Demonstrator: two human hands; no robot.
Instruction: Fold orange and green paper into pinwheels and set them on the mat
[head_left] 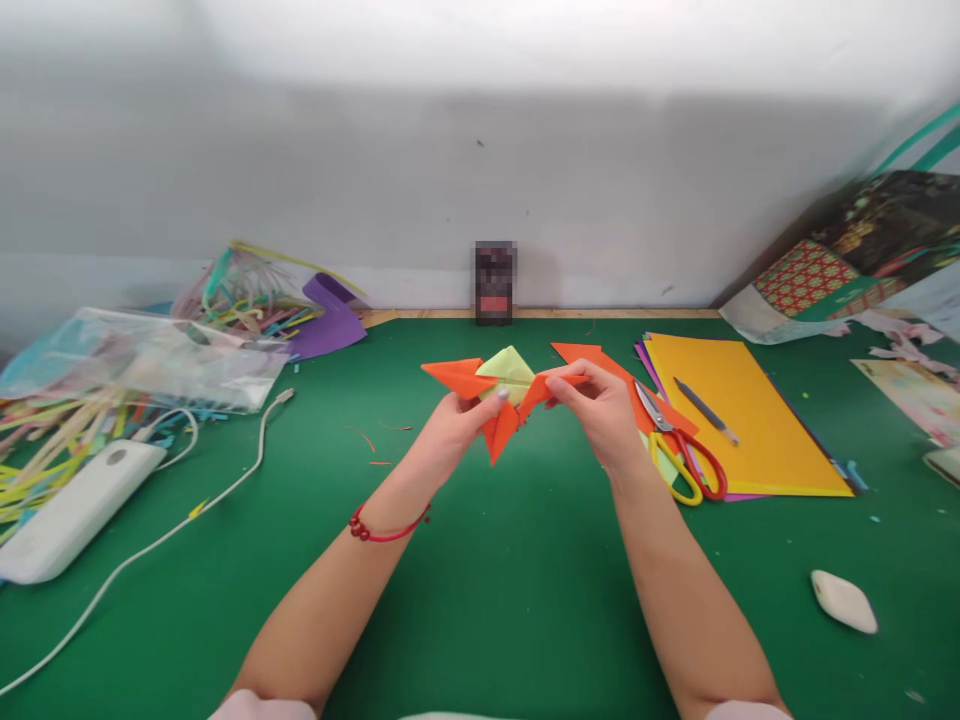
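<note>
Above the green table, both hands hold a folded paper figure point(500, 434) with pointed orange flaps and a pale green centre. My left hand point(459, 428) grips its middle, the thumb pressed on the front near the green part. With thumb and fingers my right hand point(598, 402) pinches the orange flap at the figure's right side. Scissors point(679, 450) with one yellow and one red handle lie just right of my right hand. Beneath and behind that hand is an orange paper piece point(585, 353). My fingers hide part of the figure.
A stack of yellow paper point(780, 440) with a dark pen point(705, 410) lies on the right. Further right is a white rounded object point(844, 602). A power bank point(82, 510), a white cable point(150, 548) and colourful paper strips point(22, 470) cover the left. A small dark upright object point(493, 283) stands by the wall.
</note>
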